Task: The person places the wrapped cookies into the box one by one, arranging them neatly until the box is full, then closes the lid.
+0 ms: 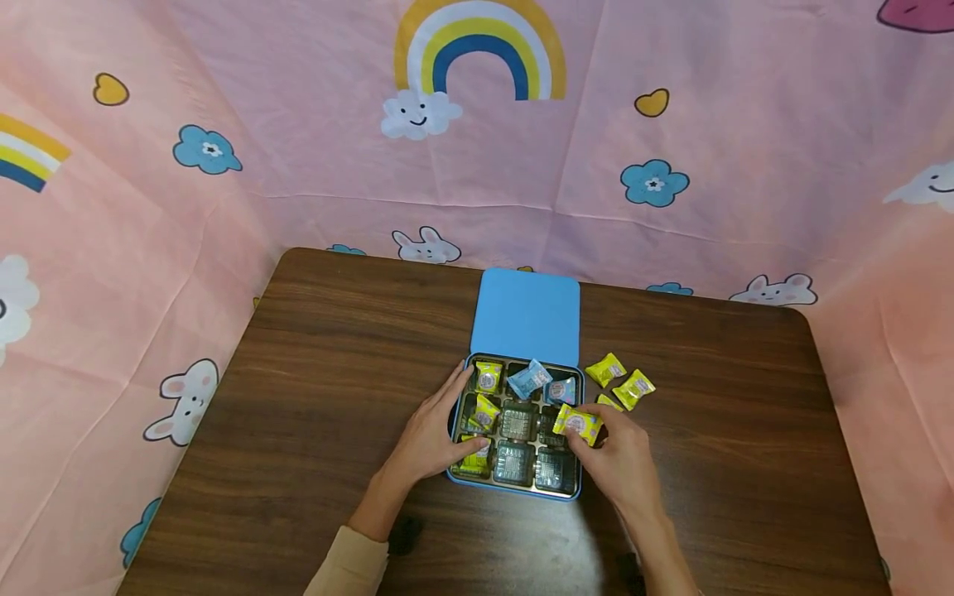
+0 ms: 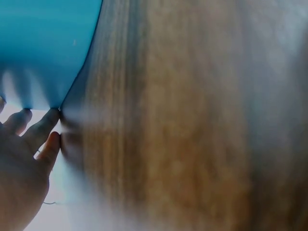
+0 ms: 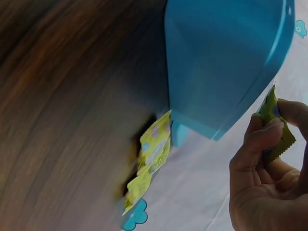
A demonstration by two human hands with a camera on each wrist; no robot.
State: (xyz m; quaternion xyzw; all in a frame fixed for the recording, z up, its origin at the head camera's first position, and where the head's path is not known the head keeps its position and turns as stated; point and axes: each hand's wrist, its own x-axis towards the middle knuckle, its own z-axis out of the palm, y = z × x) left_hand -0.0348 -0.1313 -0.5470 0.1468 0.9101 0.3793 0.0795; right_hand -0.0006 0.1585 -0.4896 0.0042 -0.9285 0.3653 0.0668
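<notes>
A blue tin [image 1: 514, 489] with a divided tray lies with its lid [image 1: 526, 316] folded back. My right hand [image 1: 622, 451] pinches a yellow wrapped candy [image 1: 578, 424] between thumb and fingers over the right side of the middle row; the right wrist view shows the candy [image 3: 285, 143] beside the tin wall [image 3: 226, 57]. Along the tin's left side rests my left hand [image 1: 428, 434], its fingers extended and its thumb reaching over the front left compartment. Yellow candies [image 1: 488, 377] sit down the left column. Two blue candies [image 1: 530, 379] are in the back row, one lying tilted.
Several yellow candies [image 1: 633, 389] lie on the brown wooden table [image 1: 335, 356], right of the tin. A pink printed cloth [image 1: 313, 157] hangs behind the table and at both sides.
</notes>
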